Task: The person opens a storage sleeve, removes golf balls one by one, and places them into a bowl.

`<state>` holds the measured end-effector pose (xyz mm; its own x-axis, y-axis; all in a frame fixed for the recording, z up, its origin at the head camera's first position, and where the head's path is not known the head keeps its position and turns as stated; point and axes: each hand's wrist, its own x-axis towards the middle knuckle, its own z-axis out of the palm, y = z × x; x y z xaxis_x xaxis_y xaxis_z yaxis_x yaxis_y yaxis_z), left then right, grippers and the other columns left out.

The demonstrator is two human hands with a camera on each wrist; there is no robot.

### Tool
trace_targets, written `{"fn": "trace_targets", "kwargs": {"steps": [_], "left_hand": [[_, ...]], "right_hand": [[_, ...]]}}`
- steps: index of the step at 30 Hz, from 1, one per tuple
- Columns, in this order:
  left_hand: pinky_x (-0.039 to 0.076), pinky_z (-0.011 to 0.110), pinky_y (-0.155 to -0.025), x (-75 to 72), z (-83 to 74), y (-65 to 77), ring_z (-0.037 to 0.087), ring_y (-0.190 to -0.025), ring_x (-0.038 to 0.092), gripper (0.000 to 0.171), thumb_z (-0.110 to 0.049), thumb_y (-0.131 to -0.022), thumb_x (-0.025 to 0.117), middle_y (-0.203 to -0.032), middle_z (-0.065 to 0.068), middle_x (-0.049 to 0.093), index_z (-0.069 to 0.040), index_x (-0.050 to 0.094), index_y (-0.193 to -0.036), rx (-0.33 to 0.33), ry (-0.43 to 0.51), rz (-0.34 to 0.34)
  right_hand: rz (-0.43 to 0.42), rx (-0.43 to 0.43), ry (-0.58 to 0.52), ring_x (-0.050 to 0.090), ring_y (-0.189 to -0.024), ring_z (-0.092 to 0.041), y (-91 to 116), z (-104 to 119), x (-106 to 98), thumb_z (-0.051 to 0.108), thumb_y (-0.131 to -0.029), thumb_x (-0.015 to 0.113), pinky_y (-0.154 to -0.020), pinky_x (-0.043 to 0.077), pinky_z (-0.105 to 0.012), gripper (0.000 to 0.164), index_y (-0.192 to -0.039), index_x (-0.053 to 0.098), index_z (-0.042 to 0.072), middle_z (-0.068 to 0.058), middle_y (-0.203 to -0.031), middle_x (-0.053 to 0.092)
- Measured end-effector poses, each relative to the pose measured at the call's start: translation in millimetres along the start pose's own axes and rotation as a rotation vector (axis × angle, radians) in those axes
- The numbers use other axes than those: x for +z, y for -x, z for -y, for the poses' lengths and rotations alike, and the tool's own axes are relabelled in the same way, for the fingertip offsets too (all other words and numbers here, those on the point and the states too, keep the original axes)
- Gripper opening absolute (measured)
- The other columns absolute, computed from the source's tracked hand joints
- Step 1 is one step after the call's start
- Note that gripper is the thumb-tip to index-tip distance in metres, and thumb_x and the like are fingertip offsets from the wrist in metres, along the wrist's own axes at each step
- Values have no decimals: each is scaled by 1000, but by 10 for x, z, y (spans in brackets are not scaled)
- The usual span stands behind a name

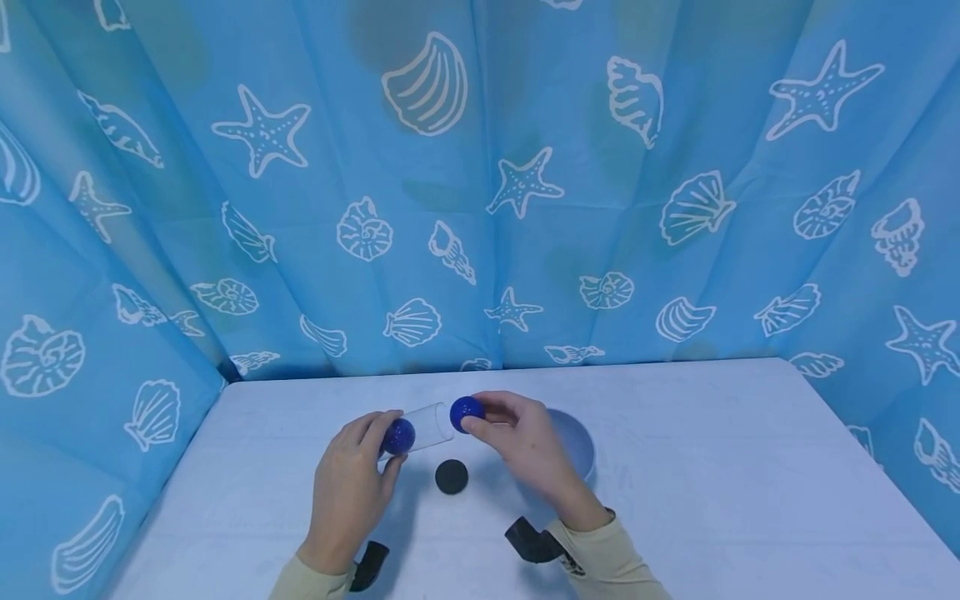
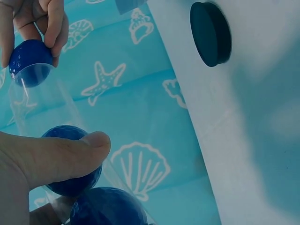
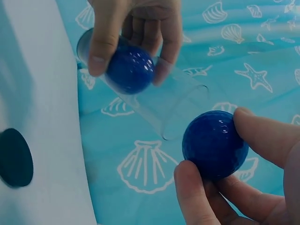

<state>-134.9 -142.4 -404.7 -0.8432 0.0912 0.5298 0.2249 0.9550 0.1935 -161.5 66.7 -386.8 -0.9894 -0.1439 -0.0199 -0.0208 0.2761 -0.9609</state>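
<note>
Tilted on its side, a clear cylinder (image 1: 429,427) is gripped near its closed end by my left hand (image 1: 347,487), thumb on one side and fingers on the other. Inside it sit a blue golf ball (image 1: 399,436) under the thumb and another blue ball (image 2: 108,207) deeper down, seen in the left wrist view. My right hand (image 1: 528,442) pinches a dimpled blue golf ball (image 3: 215,145) between thumb and fingertips, right by the cylinder's open mouth. Whether that ball touches the rim I cannot tell.
A black round lid (image 1: 452,477) lies on the white table (image 1: 720,492) below the cylinder's mouth. Behind my right hand stands a blue-grey bowl (image 1: 581,446), partly hidden. A blue curtain (image 1: 555,250) with shell prints hangs around the table's back and sides.
</note>
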Motion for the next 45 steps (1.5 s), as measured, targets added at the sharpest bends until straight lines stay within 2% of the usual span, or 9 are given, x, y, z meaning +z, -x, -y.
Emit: {"fn": "trace_targets", "kwargs": {"steps": [10, 20, 33, 45], "left_hand": [[42, 51, -92, 8, 17, 9, 30, -105, 56, 60, -14, -65, 84, -113, 12, 59, -14, 58, -119, 6, 35, -6], [42, 51, -92, 16, 9, 12, 30, -105, 56, 61, -14, -65, 85, -113, 12, 58, -16, 58, -120, 10, 36, -5], [42, 50, -93, 9, 15, 7, 30, -106, 55, 60, -16, -66, 84, -113, 11, 58, -16, 58, -120, 1, 31, 7], [44, 49, -91, 49, 35, 13, 29, -104, 56, 60, -15, -65, 85, -111, 11, 59, -16, 58, -119, 24, 38, -10]], "right_hand": [[-12, -4, 90, 58, -100, -17, -13, -11, -121, 42, -79, 71, -81, 52, -34, 48, -119, 60, 18, 0, -107, 63], [-29, 8, 196, 58, -101, -17, -20, -18, -234, 39, -79, 71, -83, 49, -40, 42, -116, 61, 22, 3, -105, 63], [-33, -13, 190, 59, -99, -16, -53, -80, -353, 28, -78, 75, -85, 50, -39, 41, -115, 62, 17, 1, -105, 64], [-42, 52, 254, 58, -103, -17, -57, -194, -516, 35, -77, 74, -87, 48, -45, 44, -117, 60, 22, 1, -109, 63]]}}
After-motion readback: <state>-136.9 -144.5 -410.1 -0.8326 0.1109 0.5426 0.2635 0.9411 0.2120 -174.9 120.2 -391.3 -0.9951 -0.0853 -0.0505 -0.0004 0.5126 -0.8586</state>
